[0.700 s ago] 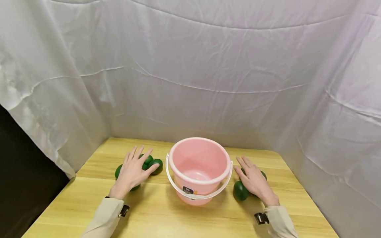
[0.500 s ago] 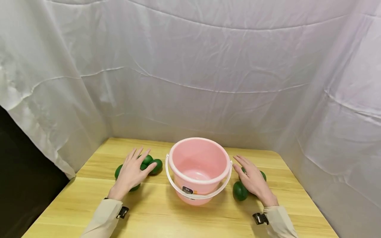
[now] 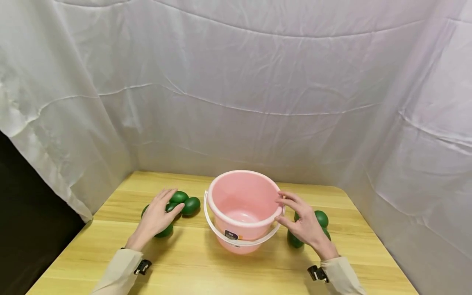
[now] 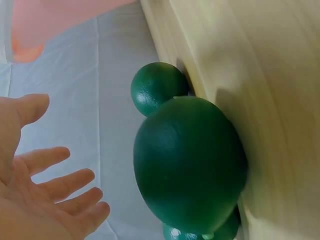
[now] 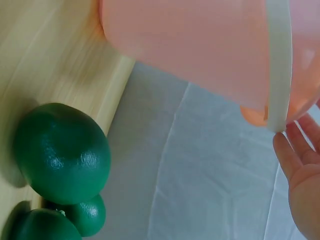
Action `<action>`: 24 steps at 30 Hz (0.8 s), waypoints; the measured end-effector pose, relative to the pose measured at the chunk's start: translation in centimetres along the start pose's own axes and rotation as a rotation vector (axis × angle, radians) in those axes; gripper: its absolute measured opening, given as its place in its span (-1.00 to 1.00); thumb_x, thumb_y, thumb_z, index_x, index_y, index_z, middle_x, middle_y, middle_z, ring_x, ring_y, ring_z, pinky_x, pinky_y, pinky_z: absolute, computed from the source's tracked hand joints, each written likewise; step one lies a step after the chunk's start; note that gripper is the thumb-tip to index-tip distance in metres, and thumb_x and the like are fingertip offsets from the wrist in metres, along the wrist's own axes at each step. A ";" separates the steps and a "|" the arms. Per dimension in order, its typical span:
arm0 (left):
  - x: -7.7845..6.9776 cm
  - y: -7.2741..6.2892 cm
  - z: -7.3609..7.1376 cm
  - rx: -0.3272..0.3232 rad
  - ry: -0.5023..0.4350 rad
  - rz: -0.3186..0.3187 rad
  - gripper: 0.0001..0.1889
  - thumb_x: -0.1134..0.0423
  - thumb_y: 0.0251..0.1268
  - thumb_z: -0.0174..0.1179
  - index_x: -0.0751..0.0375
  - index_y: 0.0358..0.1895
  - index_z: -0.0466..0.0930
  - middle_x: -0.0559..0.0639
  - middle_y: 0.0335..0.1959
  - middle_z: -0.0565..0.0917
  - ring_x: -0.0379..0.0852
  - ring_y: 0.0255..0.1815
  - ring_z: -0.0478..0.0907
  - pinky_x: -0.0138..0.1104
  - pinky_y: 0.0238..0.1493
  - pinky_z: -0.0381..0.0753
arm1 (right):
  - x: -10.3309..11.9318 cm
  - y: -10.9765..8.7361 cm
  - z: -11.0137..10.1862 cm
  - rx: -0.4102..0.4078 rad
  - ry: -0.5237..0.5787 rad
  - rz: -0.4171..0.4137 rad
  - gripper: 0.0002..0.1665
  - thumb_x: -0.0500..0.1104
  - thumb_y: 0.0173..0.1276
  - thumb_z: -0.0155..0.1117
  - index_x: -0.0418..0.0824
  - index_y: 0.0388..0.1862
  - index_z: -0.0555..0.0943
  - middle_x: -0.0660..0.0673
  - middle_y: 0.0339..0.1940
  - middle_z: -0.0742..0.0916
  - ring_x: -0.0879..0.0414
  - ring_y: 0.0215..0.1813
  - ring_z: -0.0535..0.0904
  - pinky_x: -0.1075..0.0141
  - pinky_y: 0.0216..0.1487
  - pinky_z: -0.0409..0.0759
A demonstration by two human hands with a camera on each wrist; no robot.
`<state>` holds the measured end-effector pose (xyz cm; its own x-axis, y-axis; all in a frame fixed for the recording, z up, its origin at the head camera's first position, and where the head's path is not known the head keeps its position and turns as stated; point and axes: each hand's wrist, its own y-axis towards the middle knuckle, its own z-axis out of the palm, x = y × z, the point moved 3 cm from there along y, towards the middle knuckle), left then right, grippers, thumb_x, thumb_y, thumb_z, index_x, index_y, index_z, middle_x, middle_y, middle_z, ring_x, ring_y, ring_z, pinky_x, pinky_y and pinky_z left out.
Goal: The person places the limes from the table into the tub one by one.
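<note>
In the head view a pink bucket (image 3: 241, 231) with a white handle (image 3: 245, 243) stands mid-table. My right hand (image 3: 304, 223) is at its right rim, with fingers reaching over the edge and the thumb on the near side. The right wrist view shows the thumb (image 5: 286, 155) beside the handle's side; the other fingertips are partly out of frame. My left hand (image 3: 156, 217) hovers over several smooth, dark green, avocado-like fruits (image 3: 191, 206), fingers spread and holding nothing. A large green fruit (image 4: 190, 162) lies close below it in the left wrist view.
More green fruits (image 3: 321, 218) lie on the wooden table (image 3: 206, 270) right of the bucket, partly hidden by my right hand. A pale grey cloth (image 3: 236, 82) hangs behind and along both sides. A dark area (image 3: 29, 213) lies beyond the table's left side.
My right hand has moved left from above the right-hand fruits to the bucket's rim. My left hand has shifted slightly left and towards me, uncovering more fruit. The bucket stays in place.
</note>
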<state>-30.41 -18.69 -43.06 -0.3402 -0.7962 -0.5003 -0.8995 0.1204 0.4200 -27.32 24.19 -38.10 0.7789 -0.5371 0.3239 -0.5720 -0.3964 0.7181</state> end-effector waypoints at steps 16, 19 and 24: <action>1.9 -1.5 -1.6 0.040 -0.010 -0.039 -0.36 -0.01 0.41 0.16 0.33 0.39 0.32 0.40 0.35 0.39 0.42 0.34 0.31 0.28 0.27 0.32 | 0.6 0.2 0.6 0.007 0.043 -0.108 -0.31 -0.29 -0.22 0.68 -0.13 0.02 0.67 -0.32 0.14 0.62 -0.25 0.24 0.49 0.49 0.36 0.35; 2.2 -1.7 -1.8 0.049 -0.010 -0.049 -0.37 0.01 0.38 0.19 0.35 0.37 0.35 0.41 0.32 0.41 0.44 0.32 0.33 0.28 0.24 0.35 | 0.9 0.4 0.5 0.001 0.056 -0.126 -0.32 -0.34 -0.28 0.68 -0.21 -0.04 0.68 -0.33 0.10 0.63 -0.30 0.19 0.51 0.49 0.34 0.39; 2.9 -1.9 -2.1 0.058 -0.010 -0.071 -0.41 0.05 0.34 0.24 0.38 0.30 0.42 0.44 0.27 0.46 0.45 0.27 0.38 0.26 0.20 0.39 | 2.6 1.2 -0.2 -0.001 0.070 -0.142 -0.39 -0.40 -0.30 0.66 -0.29 -0.13 0.68 -0.33 0.03 0.64 -0.35 0.09 0.54 0.47 0.27 0.46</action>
<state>-29.11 -22.50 -43.73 -0.2776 -0.7981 -0.5348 -0.9356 0.0981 0.3393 -25.95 22.47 -36.30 0.8678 -0.4227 0.2611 -0.4546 -0.4636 0.7605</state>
